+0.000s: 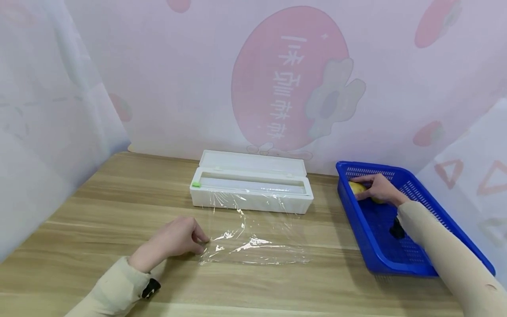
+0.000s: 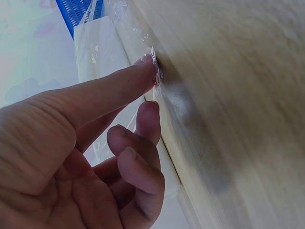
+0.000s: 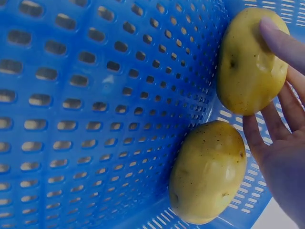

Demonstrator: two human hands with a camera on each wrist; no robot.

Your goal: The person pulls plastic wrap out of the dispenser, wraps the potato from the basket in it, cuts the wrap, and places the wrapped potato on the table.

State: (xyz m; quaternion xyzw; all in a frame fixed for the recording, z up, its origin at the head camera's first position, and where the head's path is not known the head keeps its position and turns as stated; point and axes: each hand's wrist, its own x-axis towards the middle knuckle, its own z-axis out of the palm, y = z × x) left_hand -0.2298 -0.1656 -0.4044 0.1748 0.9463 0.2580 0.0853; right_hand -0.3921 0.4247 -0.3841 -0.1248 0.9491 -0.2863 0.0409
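A sheet of clear cling film (image 1: 253,242) stretches from a white dispenser box (image 1: 251,200) over the wooden table. My left hand (image 1: 180,240) pinches the film's near left corner between thumb and index finger, low over the tabletop; in the left wrist view the other fingers curl loosely below. Inside the blue basket (image 1: 358,220) at the right, my right hand (image 1: 380,188) grips a yellow potato (image 3: 250,62), thumb on one side and fingers around the other. A second potato (image 3: 208,171) lies beside it against the basket's perforated surface.
The dispenser's lid (image 1: 253,162) stands raised at the back, with a green piece (image 1: 196,184) at the box's left end. Behind the wooden table (image 1: 99,211) hangs a pale pink printed cloth (image 1: 178,88). The basket's high wall surrounds the right hand.
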